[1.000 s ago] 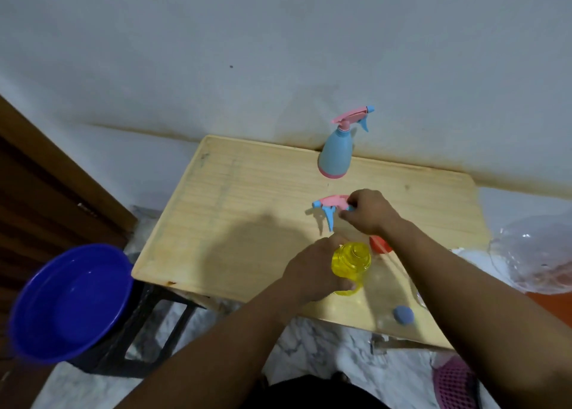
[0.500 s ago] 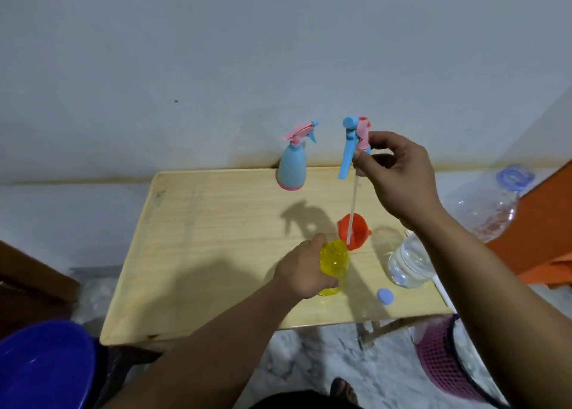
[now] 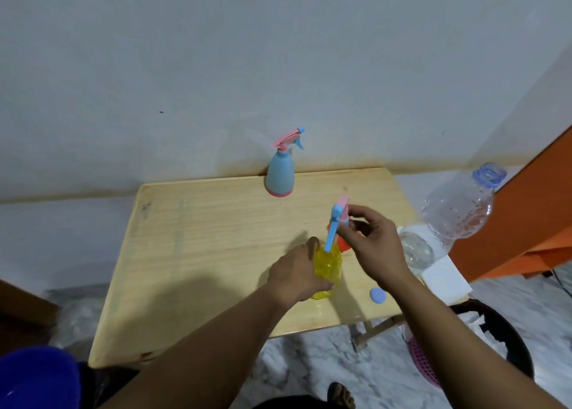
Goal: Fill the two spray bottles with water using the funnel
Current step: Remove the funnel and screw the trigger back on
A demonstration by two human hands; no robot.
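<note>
Standing on the pale wooden worktop [image 3: 198, 254]: one yellow translucent spray bottle [image 3: 328, 267], upright near the front right, its body wrapped by the left hand [image 3: 298, 274], fingers closed around it from the left side. Right hand [image 3: 371, 247]: held just above and right of that bottle, fingertips pinched on a pink and blue spray head [image 3: 339, 215], whose blue trigger hangs down towards the bottle's open neck; whether the dip tube has entered the neck cannot be told, the motion blur being too strong there. Orange funnel [image 3: 343, 244]: on the worktop directly behind the yellow bottle, mostly hidden by the right hand. Second spray bottle [image 3: 280, 173]: light blue body, pink base, pink and blue head fitted, upright at the far edge against the grey wall [image 3: 278, 52], well apart from both hands. Blue cap [image 3: 377, 295]: lying loose near the front right corner. Large clear water bottle [image 3: 458, 207]: at the right edge, neck open with a blue ring. Beside it a white folded cloth [image 3: 445, 277]. Dark blue basin [image 3: 37, 377]: low at the left, off the worktop. Pink perforated basket [image 3: 422, 362]: on the floor at the right.
</note>
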